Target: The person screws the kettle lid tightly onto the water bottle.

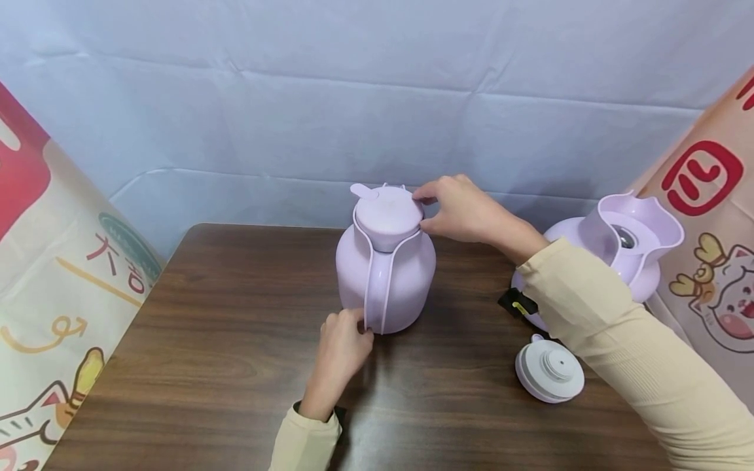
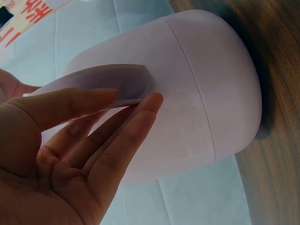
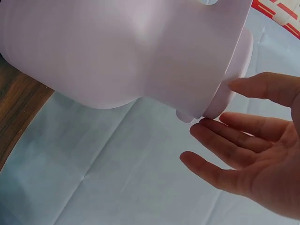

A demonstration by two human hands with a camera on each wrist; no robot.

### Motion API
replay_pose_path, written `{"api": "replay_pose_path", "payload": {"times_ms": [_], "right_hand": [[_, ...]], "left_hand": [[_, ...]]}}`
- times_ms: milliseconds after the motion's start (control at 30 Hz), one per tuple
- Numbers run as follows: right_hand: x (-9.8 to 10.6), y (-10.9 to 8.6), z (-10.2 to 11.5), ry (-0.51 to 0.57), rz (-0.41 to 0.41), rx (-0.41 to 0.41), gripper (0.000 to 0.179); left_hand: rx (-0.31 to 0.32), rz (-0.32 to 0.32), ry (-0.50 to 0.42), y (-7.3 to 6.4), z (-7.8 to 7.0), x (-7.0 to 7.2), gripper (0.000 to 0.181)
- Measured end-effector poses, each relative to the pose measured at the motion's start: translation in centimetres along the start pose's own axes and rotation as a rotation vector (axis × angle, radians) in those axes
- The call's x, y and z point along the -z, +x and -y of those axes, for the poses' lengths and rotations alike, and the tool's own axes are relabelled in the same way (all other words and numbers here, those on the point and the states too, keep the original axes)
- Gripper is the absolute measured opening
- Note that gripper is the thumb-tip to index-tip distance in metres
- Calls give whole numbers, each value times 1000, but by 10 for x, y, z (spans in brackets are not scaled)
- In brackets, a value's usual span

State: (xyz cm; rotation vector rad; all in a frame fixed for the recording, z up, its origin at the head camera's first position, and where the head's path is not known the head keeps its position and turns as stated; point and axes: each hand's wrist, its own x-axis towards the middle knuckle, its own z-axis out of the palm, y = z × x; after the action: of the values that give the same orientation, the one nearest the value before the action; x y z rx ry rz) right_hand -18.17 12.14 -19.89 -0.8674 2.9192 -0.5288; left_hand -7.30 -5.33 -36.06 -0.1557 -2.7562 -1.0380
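Note:
A lilac thermos jug (image 1: pixel 347 275) stands upright on the table, its handle (image 1: pixel 377 288) facing me. My left hand (image 1: pixel 343 343) pinches the lower end of that handle between thumb and fingers, as the left wrist view also shows. On top of the jug sits a round lilac lid (image 1: pixel 390 210) with a tab sticking out to the left. My right hand (image 1: pixel 462 209) holds the lid's right edge, thumb on the near side and fingertips on the far side. In the right wrist view, the thumb and fingertips meet the lid's rim lightly.
To the right, partly behind my right sleeve, is a second lilac jug (image 1: pixel 642 268) with its mouth uncovered. A white-and-lilac lid (image 1: pixel 550 369) lies on the wooden table (image 1: pixel 235 366) in front of it. Pale cloth (image 1: pixel 294 131) hangs behind; printed banners flank both sides.

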Motion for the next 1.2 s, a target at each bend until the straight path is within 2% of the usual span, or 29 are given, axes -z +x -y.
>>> {"api": "replay_pose_path", "payload": {"times_ms": [200, 400, 633, 800, 1200], "right_hand": [[1, -4, 2, 6, -38, 6, 29], [2, -3, 4, 15, -32, -9, 28], [2, 2, 5, 12, 57, -34, 48], [0, 1, 4, 19, 74, -31, 54], [-3, -3, 6, 5, -5, -16, 44]], "left_hand": [[1, 3, 4, 0, -1, 1, 12], [7, 9, 4, 0, -1, 2, 13], [8, 10, 10, -2, 0, 2, 13], [9, 11, 3, -2, -1, 2, 12], [-2, -7, 15, -1, 0, 1, 11]]}}
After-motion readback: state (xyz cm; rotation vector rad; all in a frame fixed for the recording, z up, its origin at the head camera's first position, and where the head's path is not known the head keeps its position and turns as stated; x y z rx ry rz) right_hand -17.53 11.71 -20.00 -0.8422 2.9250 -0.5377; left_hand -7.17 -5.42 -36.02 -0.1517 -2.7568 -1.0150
